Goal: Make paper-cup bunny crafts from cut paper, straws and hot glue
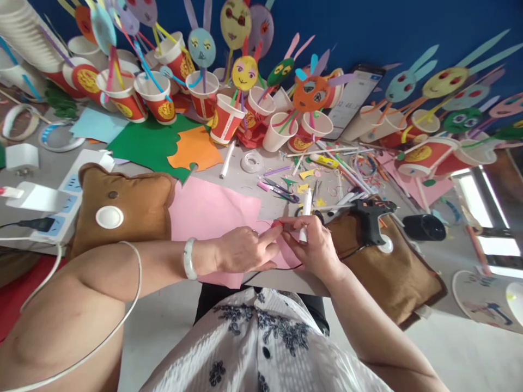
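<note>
My left hand (245,250), a pale bangle at its wrist, is closed over the pink paper (214,209), its fingertips meeting my right hand's. A small red piece (277,224) shows between the fingertips of both hands; its exact kind is too small to make out. My right hand (314,247) is closed, with a white marker (306,201) standing up through its fingers, the lower end showing near the thumb. Just beyond the hands lie scissors (280,190) with dark and pink handles. Part of the pink paper is hidden under my left hand and forearm.
Paper cups (229,117) with coloured paper faces line the back. Brown cushions lie at left (134,204) and right (392,277), a black glue gun (370,218) on the right one. A power strip (73,185) stands left; its white cable crosses my left arm. A phone (355,98) leans behind.
</note>
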Tool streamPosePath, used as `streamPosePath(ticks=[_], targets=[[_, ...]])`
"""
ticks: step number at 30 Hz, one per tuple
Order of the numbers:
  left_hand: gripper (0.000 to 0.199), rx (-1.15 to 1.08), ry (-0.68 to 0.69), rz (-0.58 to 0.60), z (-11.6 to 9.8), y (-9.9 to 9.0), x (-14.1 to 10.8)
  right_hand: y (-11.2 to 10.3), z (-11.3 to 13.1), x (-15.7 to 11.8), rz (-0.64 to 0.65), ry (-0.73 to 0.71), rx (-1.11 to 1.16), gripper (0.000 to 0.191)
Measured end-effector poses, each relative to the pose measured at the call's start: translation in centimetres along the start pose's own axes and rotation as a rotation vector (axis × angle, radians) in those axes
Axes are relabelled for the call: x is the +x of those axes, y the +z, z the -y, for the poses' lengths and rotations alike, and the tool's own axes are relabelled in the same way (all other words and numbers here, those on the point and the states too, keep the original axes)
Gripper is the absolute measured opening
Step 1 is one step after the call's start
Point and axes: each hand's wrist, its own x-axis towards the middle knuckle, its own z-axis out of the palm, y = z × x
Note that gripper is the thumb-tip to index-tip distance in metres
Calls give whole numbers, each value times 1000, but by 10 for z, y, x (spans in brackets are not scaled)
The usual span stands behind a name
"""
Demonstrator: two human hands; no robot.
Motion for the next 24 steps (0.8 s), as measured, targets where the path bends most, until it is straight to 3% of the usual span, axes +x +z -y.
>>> streamPosePath(ticks=[9, 15, 18, 24], targets=[[39, -28, 1, 91, -2, -14, 1, -5, 7, -2, 16, 79, 32, 28], [39, -8, 7, 44, -3, -13, 0, -11, 10, -5, -99, 148, 41, 28], [39, 14, -5, -9, -3, -6, 0, -16, 8, -3, -100, 114, 33, 27], [34, -62, -2, -34, 0, 2, -2, -24, 4, -4, 20, -33, -57, 22]])
